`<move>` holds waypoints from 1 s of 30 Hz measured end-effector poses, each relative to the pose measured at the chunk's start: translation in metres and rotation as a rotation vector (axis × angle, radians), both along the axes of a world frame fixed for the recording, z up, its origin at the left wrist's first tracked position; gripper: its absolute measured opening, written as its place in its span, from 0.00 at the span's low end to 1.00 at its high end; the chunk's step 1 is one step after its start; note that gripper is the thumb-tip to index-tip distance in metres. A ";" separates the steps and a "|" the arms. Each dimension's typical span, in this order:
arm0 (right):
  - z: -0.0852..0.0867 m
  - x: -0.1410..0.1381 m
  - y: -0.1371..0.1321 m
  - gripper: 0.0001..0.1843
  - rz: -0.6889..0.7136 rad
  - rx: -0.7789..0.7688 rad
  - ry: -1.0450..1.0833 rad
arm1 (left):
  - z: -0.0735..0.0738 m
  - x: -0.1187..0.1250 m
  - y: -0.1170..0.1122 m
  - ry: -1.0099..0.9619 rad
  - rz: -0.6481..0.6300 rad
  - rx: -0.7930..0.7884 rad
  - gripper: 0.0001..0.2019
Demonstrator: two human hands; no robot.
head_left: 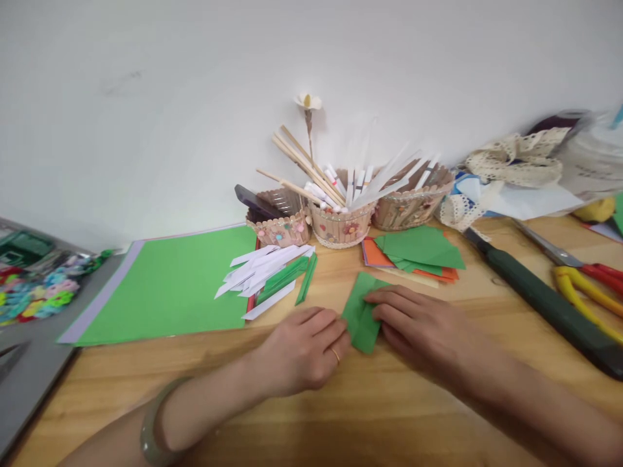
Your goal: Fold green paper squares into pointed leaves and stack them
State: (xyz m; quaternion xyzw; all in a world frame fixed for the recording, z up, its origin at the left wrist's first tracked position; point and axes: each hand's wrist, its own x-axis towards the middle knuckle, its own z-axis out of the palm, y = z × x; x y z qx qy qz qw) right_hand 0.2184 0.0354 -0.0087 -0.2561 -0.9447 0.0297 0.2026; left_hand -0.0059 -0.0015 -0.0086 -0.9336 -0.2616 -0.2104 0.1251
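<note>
Nearest, a pale green bangle [156,428] circles the left wrist above the bench [341,421], a light wooden surface with visible grain. The left hand [304,350], wearing a thin ring [335,353], has its fingers curled against the left edge of the folded green paper [361,318]; whether it pinches the edge cannot be told. The right hand [418,327] lies open, with its fingers flat on the paper's right side. This creased, angular piece rests on the bench between both hands.

Farther back lie a large matte green sheet [170,285], pointed white paper strips [263,269] and a stack of green and orange papers [418,253]. To the right are a dark utility knife [545,298] and yellow-handled scissors [588,285]. Three stick-built baskets [341,227] hold wooden sticks and pens whose markings are too small to read. Cream lace [516,162] lies against the plain white wall [146,97].
</note>
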 end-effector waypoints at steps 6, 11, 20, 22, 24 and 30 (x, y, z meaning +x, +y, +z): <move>0.008 0.001 -0.002 0.08 0.093 -0.036 -0.030 | -0.001 0.000 -0.004 0.010 0.019 -0.045 0.12; 0.010 -0.001 -0.006 0.10 0.126 -0.138 -0.056 | -0.002 0.002 -0.006 0.006 0.012 -0.074 0.12; 0.007 -0.011 -0.010 0.07 -0.064 -0.439 0.102 | -0.015 0.001 -0.011 0.021 0.068 -0.217 0.13; 0.006 -0.012 -0.012 0.06 -0.121 -0.490 0.115 | -0.014 0.002 -0.012 0.013 0.071 -0.219 0.13; 0.005 -0.014 -0.014 0.06 -0.152 -0.509 0.121 | -0.011 0.003 -0.012 0.007 0.053 -0.213 0.13; 0.004 -0.020 -0.015 0.05 -0.226 -0.512 0.118 | -0.009 0.005 -0.013 -0.023 0.039 -0.206 0.13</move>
